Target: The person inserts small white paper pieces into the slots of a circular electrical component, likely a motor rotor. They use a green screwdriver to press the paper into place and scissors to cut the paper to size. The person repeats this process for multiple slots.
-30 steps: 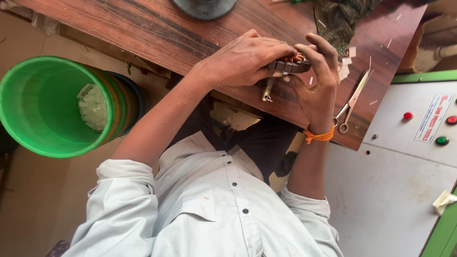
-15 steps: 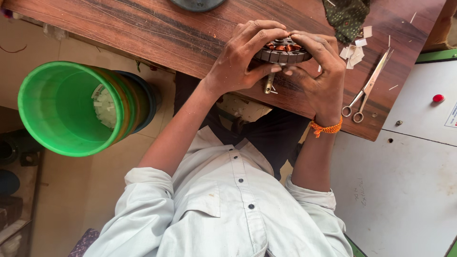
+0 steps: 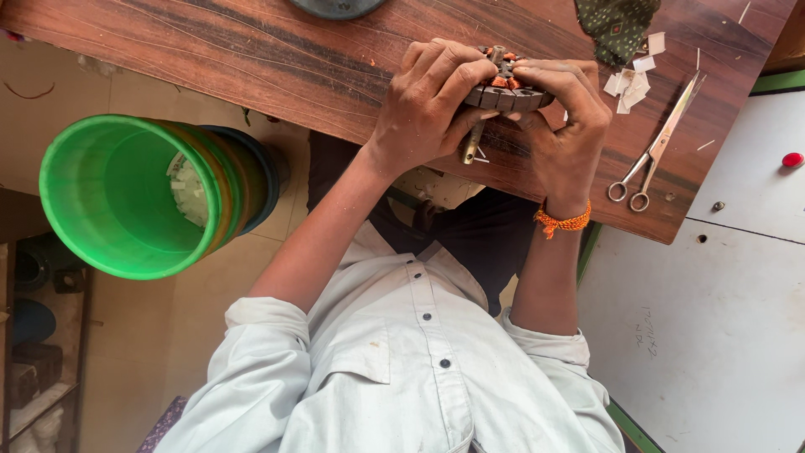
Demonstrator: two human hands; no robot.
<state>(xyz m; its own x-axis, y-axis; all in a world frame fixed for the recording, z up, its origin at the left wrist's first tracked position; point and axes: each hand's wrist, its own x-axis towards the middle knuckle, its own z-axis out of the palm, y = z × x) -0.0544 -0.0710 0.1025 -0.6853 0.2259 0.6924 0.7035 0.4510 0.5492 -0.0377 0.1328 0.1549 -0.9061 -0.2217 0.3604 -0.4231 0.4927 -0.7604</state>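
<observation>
Raised slightly, both hands (image 3: pixel 503 109) grip the flat-lying stator (image 3: pixel 506 91).

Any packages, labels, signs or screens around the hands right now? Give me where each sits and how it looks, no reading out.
No packages, signs or screens show.
Faint handwritten mark: on the white panel right of the brown wooden table, small, grey.
Round red button: right edge of that panel.
Small white paper scraps: on the table above the steel scissors, blank.
Both hands, left hand and right hand, hold a grey ridged ring with copper windings, which bears no label.
</observation>
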